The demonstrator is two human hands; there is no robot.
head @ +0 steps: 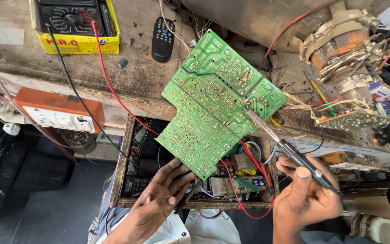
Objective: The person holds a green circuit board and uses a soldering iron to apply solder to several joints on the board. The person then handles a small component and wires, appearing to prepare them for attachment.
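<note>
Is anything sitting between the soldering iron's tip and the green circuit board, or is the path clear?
Nothing visible stands between them. The right hand holds the soldering iron, whose tip lies over the right part of the green circuit board. The left hand props the board's lower edge, well away from the tip.

So the green printed circuit board (215,101) sits tilted over the open wooden drawer (122,167), with the worn wooden desk (141,77) behind it. On the desk, the black multimeter in a yellow box (74,25) is far left and the black remote control (163,38) is just right of it. The orange socket box (57,113) hangs on the front edge, left of the drawer. The picture tube neck with copper coils (344,45) is off to the right.
</note>
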